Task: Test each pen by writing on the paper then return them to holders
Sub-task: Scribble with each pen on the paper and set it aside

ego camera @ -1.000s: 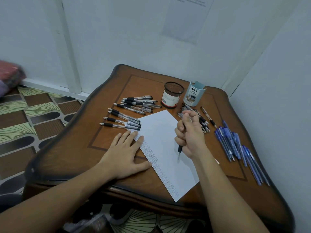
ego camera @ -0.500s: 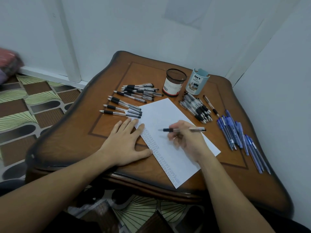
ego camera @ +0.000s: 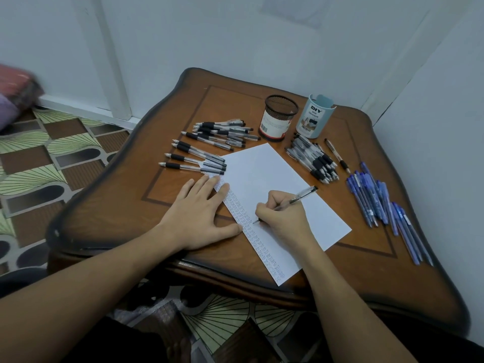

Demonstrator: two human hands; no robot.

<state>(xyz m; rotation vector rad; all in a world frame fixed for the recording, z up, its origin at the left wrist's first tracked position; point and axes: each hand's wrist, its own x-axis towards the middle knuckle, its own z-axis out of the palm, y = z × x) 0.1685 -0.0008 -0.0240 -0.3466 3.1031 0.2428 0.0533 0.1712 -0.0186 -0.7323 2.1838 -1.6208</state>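
The blue holder (ego camera: 315,119) carries the only words that can be read: "DIY" in bold black capitals near its top, and under it two smaller lines, "DESK ORGANIZER". Below these sits a small picture with print too fine to make out. The mesh holder (ego camera: 278,117) just beside it wears a white label (ego camera: 273,124) with a red band at the bottom and a black barcode on its left side; its digits and wording are too small to read. Down the left edge of the paper (ego camera: 275,176) runs a column of small handwritten marks (ego camera: 242,218), repeated row on row, not legible.
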